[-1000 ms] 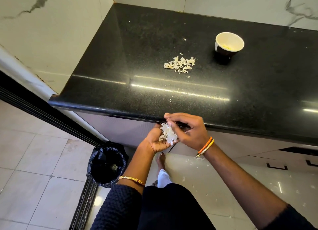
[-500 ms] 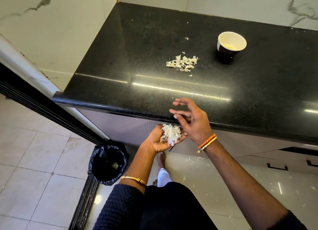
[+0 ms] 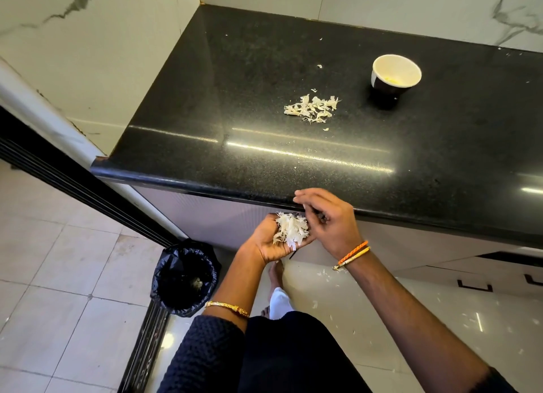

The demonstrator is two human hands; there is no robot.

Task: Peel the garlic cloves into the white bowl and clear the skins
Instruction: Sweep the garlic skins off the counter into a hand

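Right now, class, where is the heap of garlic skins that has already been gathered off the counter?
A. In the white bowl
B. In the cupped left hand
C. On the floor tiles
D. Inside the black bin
B: the skins lie in the cupped left hand, just below the counter edge.

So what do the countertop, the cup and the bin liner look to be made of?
Countertop: polished black stone, probably granite; fine speckle and sharp light reflections. Cup: likely paper, with a matte cream inside, dark outside and thin rolled rim, though ceramic isn't ruled out. Bin liner: thin black plastic film, crinkled and glossy.
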